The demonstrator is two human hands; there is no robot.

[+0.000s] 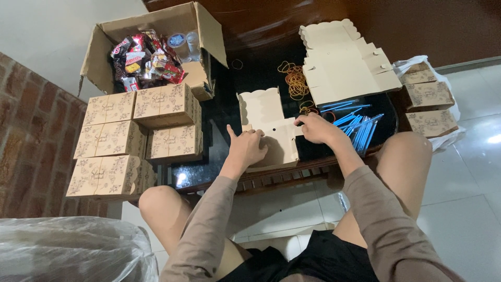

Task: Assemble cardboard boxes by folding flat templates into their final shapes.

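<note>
A flat, unfolded beige cardboard box (266, 112) with a scalloped edge lies on the dark table (261, 68) in front of me. My left hand (246, 148) presses on its near left part, thumb raised. My right hand (315, 128) grips its right flap. Both hands are on this same box blank.
A stack of flat box blanks (347, 65) lies at the back right, rubber bands (296, 81) beside it and blue straws (357, 125) near my right hand. Folded patterned boxes (138, 133) are stacked at left, more (430, 107) at right. An open carton (151, 52) holds snack packets. A plastic bag (68, 250) sits lower left.
</note>
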